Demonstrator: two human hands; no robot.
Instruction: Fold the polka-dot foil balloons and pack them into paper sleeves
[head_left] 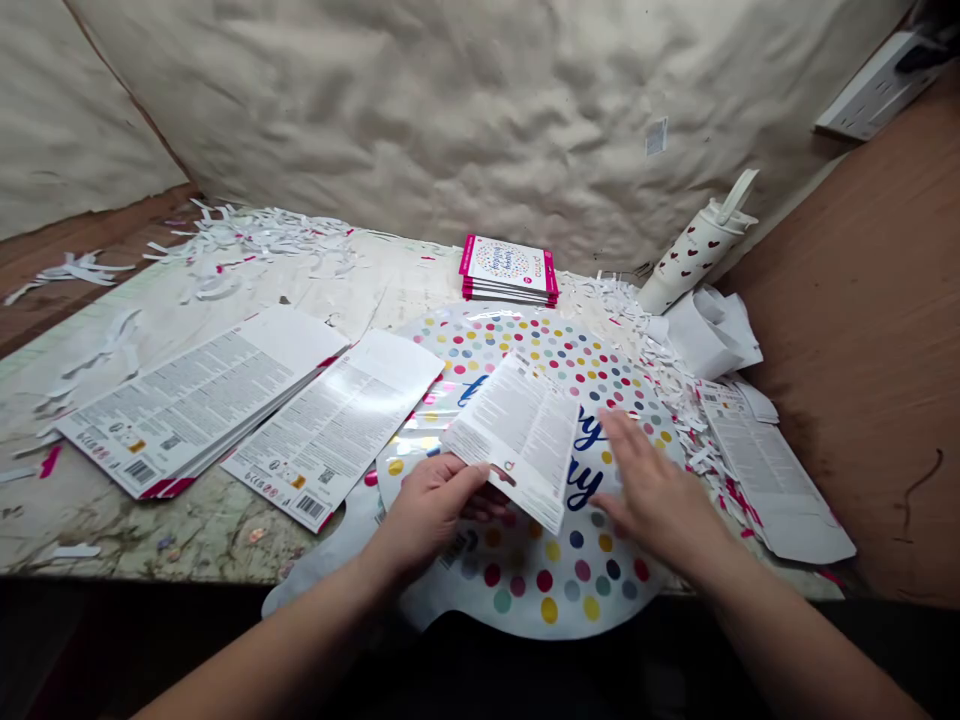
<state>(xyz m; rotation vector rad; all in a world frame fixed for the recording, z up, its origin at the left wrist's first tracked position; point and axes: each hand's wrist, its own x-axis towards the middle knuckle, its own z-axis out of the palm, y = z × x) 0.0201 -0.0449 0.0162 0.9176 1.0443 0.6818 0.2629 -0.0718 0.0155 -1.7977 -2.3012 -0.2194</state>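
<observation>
My left hand (442, 500) is closed on the lower left edge of a printed cardboard packet (517, 430), thumb on top. The packet's grey text side and hang hole face up. To its right, my right hand (652, 490) is open with fingers apart, slightly blurred and not gripping the packet. Beneath both hands lies a flat foil balloon (547, 600) with coloured dots and blue lettering, partly covered by the packet. On the left, a printed card sheet (337, 430) overlaps the balloon's edge.
Left is a stack of printed card sheets (202, 400). Several pink-edged packets (510, 268) are piled at the back. Shredded paper (262, 240) lies along the table. At right are a heart-patterned tumbler (694, 255), crumpled paper (709, 330) and another printed card (780, 480).
</observation>
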